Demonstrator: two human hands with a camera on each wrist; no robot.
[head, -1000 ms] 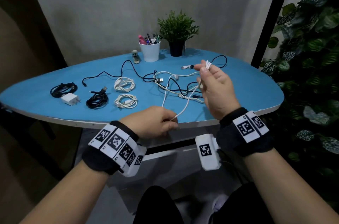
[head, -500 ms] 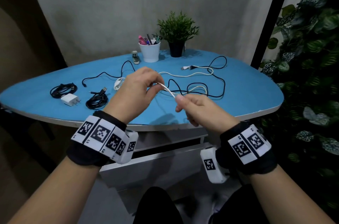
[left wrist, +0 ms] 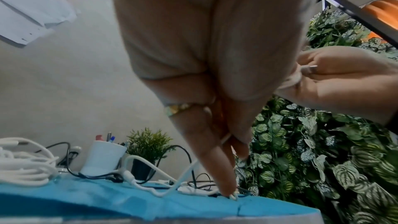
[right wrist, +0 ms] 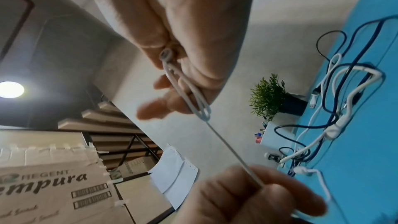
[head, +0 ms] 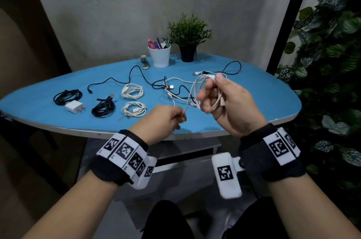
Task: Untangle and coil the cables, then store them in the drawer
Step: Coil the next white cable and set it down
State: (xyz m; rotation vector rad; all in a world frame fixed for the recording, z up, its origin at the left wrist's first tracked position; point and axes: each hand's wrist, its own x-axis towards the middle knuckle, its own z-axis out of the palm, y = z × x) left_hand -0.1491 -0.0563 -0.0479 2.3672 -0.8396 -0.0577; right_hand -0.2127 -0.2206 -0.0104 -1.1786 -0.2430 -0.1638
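My right hand [head: 218,98] is raised over the blue table [head: 254,101] and grips loops of a white cable [head: 197,86], thumb pinching the top of the coil. That cable [right wrist: 226,146] runs taut down to my left hand [head: 168,119], which pinches it near the table's front edge. In the left wrist view, the fingers [left wrist: 217,173] point down at the table. A tangle of black and white cables [head: 175,90] lies behind the hands. Two white coils [head: 132,91] [head: 134,109] and two black coils [head: 67,96] [head: 103,108] lie at the left.
A white charger plug [head: 75,106] sits by the black coils. At the back stand a white pen cup [head: 159,56], a potted plant [head: 188,39] and a small stapler [head: 144,61]. A drawer unit [head: 187,152] sits under the table. Leafy foliage [head: 328,62] fills the right.
My right hand has risen from the front edge and now holds several loops of the white cable. My left hand has dropped toward the front edge, drawing the cable taut.
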